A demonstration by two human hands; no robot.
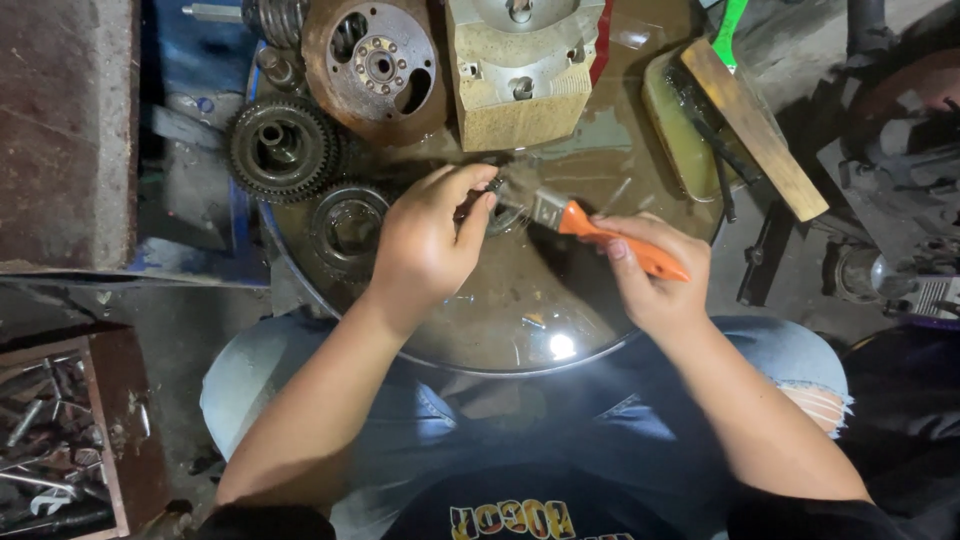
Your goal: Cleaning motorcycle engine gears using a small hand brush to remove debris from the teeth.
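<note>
Head view, looking straight down: one round metal basin (600,330) of brown liquid between the person's knees; two hands at work over its middle. Left hand (425,240), fingers pinched together on one small dark metal part (492,187), held just above the liquid; what kind of part it is cannot be told. Right hand (660,275), closed around the orange handle of one paintbrush (590,225); long axis of the brush running from lower right to upper left, handle end low at the right, metal ferrule and bristles pointing up-left and touching the small part at the left fingertips. Gears counted, two: one large toothed gear (283,148) on the basin's far left edge, one smaller ring-shaped gear (347,226) lying in the liquid just beside the left hand. One round rusty disc (375,65) with holes beyond them; one blocky tan engine casting (522,70) at the basin's far side, standing next to the disc; one coil spring (277,17) at the top edge. One yellowish tray (680,125) at the far right of the basin, with one wooden slat (755,125) laid across it, tilted. One open box of assorted tools (55,440) on the floor at lower left, well apart from the basin.
</note>
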